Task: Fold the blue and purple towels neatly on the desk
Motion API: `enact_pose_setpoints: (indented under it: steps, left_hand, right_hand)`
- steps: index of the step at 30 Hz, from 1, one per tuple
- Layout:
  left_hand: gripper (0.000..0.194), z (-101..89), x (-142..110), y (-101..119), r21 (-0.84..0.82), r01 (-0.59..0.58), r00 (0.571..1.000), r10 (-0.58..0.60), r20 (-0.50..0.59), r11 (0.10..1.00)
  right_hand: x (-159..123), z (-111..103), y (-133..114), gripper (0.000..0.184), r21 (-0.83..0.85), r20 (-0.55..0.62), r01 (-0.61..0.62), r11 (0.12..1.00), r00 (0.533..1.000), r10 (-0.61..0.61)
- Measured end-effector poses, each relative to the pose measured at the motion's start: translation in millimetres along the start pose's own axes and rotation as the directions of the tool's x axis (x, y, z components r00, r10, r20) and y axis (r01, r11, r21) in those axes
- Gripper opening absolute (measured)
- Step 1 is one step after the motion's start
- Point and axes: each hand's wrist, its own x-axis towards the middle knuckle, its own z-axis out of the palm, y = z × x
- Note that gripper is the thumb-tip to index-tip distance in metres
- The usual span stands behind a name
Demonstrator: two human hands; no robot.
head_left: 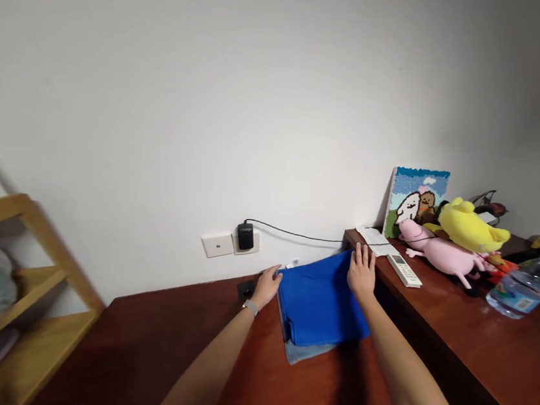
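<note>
The right hand lies palm down at the far right edge of a folded blue cloth, its fingers straight and slightly parted, pointing towards the wall. The left hand is at the cloth's far left corner, fingers bent and reaching forward; whether they pinch the fabric or only touch it, I cannot tell. Both forearms stretch forward from the near side, and a pale wristband circles the left wrist.

There is one blue cloth, lying on the lower reddish-brown tabletop close to the wall, just beside the raised brown desk. It is a vivid, plain blue, folded into a roughly four-sided stack, mostly smooth on top, with layered folds along its left edge. One grey-blue layer shows beneath it at the left and near edges.

On the raised desk are one white remote control, one fluffy picture of two dogs, two plush toys, pink and yellow, and one blue-capped water bottle. One black power adapter sits in the right of two wall plates. A wooden rack stands at the left.
</note>
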Motion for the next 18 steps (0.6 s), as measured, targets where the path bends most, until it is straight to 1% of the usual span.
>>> enact_pose_setpoints:
  steps: [2,4,5,7,9,11,13,14,15,16,17,18]
  left_hand:
    - [0.04,12.3,-3.5,-17.8,0.034,-0.004,1.0,0.004,-0.004,0.999]
    - [0.039,26.2,-18.9,-29.2,0.104,-0.039,0.999,0.039,-0.004,0.994]
    - [0.038,32.8,-29.1,-31.8,0.152,-0.068,0.998,0.068,0.002,0.986]
    - [0.04,42.9,-52.8,-31.3,0.24,-0.145,0.989,0.14,0.037,0.96]
    - [0.045,46.7,-80.7,-25.9,0.271,-0.227,0.973,0.205,0.107,0.935]
    - [0.048,43.6,-113.2,-19.6,0.263,-0.278,0.956,0.238,0.174,0.924]
    - [0.047,35.7,-148.3,-15.7,0.257,-0.283,0.951,0.235,0.202,0.924]
    - [0.046,31.0,-165.3,-15.0,0.255,-0.275,0.953,0.227,0.201,0.927]
    - [0.045,26.4,-180.9,-15.0,0.251,-0.261,0.957,0.216,0.194,0.932]
    - [0.046,22.5,-194.2,-15.2,0.24,-0.244,0.961,0.202,0.188,0.94]
    - [0.048,19.7,-204.6,-15.4,0.221,-0.229,0.964,0.189,0.189,0.948]
    - [0.051,18.2,-211.5,-14.9,0.197,-0.216,0.964,0.178,0.197,0.956]
  right_hand:
    - [-11.5,15.2,2.9,0.066,-0.018,0.034,0.067,0.998,0.997,-0.066]
    - [-28.7,24.4,7.6,0.061,-0.026,0.093,0.102,0.995,0.991,-0.099]
    - [-37.7,27.2,10.0,0.059,-0.03,0.127,0.095,0.995,0.988,-0.091]
    - [-55.8,30.1,15.2,0.055,-0.037,0.198,0.039,0.999,0.98,-0.031]
    - [-75.6,29.9,21.9,0.053,-0.028,0.247,-0.039,0.999,0.968,0.044]
    - [-100.3,27.0,30.9,0.05,0.018,0.242,-0.102,0.995,0.966,0.095]
    - [-131.9,22.6,41.0,0.048,0.112,0.191,-0.158,0.981,0.972,0.135]
    - [-149.7,20.3,45.4,0.047,0.179,0.167,-0.208,0.962,0.97,0.178]
    - [-168.0,18.2,48.9,0.045,0.258,0.161,-0.281,0.924,0.956,0.245]
    - [-185.8,16.1,50.8,0.043,0.346,0.178,-0.37,0.862,0.928,0.327]
    - [-202.2,14.2,50.9,0.041,0.438,0.2,-0.456,0.775,0.89,0.41]
    - [-216.3,12.0,48.9,0.039,0.533,0.233,-0.529,0.66,0.842,0.487]
